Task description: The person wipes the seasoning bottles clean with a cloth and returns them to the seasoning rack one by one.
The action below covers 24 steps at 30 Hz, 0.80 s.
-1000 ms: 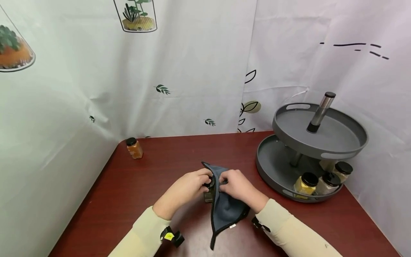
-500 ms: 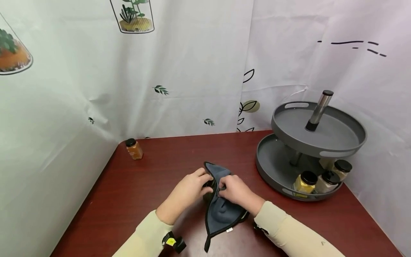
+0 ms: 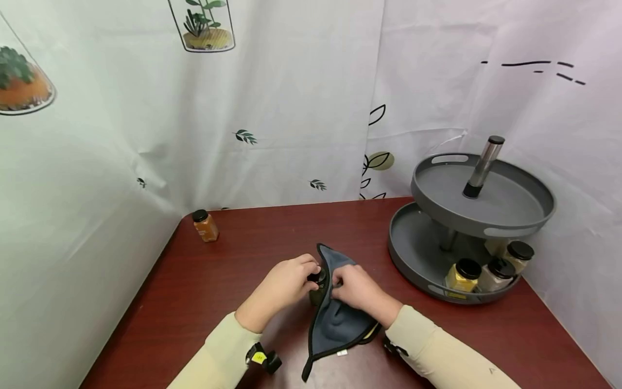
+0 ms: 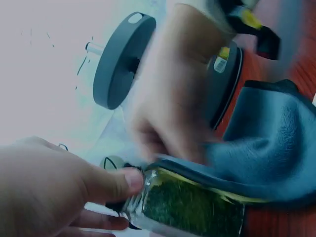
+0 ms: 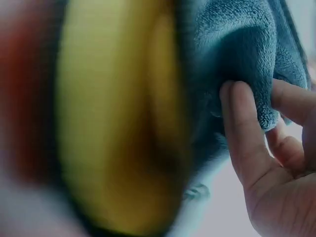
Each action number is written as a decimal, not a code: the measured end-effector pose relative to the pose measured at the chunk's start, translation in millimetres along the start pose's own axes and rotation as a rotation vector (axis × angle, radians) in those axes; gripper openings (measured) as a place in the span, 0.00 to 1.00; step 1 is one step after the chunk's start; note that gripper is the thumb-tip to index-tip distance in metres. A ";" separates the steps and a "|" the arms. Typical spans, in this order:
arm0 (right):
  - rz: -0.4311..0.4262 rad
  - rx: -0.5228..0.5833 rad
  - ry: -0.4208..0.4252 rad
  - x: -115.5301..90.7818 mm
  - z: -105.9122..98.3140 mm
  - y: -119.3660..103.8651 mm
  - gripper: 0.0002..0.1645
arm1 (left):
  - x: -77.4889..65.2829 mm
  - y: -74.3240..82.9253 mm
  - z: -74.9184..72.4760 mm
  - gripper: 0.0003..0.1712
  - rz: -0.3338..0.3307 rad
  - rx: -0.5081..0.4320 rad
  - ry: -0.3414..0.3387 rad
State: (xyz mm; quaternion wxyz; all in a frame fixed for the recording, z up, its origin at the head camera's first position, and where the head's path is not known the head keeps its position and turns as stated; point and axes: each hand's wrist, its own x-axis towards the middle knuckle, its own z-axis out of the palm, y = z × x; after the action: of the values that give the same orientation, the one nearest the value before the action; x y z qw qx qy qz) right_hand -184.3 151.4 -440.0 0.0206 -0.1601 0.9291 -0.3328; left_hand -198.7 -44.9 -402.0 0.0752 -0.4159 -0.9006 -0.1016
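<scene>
My left hand [image 3: 279, 289] grips a glass jar of dark green dried herbs [image 4: 192, 207] round its black lid and neck, thumb on the near side in the left wrist view. A grey-blue cloth [image 3: 337, 324] with black edging hangs over the jar's right side. My right hand [image 3: 359, 289] pinches this cloth up in a fold; in the right wrist view its fingers and thumb [image 5: 242, 118] close on the fuzzy fabric. The cloth's yellow underside [image 5: 108, 123] fills the left of that view, blurred. In the head view the hand and cloth cover much of the jar.
A two-tier grey round tray stand [image 3: 423, 254] stands at the right; its lower tier bears several black-lidded jars, one with yellow powder [image 3: 461, 278]. A jar of orange spice [image 3: 206, 227] stands at the table's [image 3: 257, 232] back left corner. White printed curtains [image 3: 291, 108] hang behind.
The cloth's upper corner has shifted right and its lower corner left. My right hand has dropped slightly, still pinching the cloth. The left hand keeps its hold on the jar.
</scene>
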 end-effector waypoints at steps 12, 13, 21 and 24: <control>-0.052 -0.025 0.014 -8.7 0.0 -0.1 0.14 | -7.8 -6.6 17.6 0.18 0.053 -0.140 0.130; -0.047 -0.029 0.019 -8.8 -0.7 -0.8 0.14 | -8.3 -6.1 18.1 0.18 0.056 -0.148 0.130; -0.023 -0.013 -0.020 -7.9 -1.4 -4.6 0.12 | -10.0 -11.5 32.4 0.22 -0.022 -0.307 0.040; -0.047 0.015 -0.008 -10.8 -0.8 -0.8 0.11 | -13.6 -15.6 38.5 0.20 -0.125 -0.513 0.084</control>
State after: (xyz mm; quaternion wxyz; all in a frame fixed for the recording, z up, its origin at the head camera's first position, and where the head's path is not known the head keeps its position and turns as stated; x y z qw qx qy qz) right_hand -173.9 154.7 -439.6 0.0178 -0.1830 0.9224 -0.3396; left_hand -203.8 -55.3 -444.1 -0.0018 -0.3604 -0.8654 -0.3481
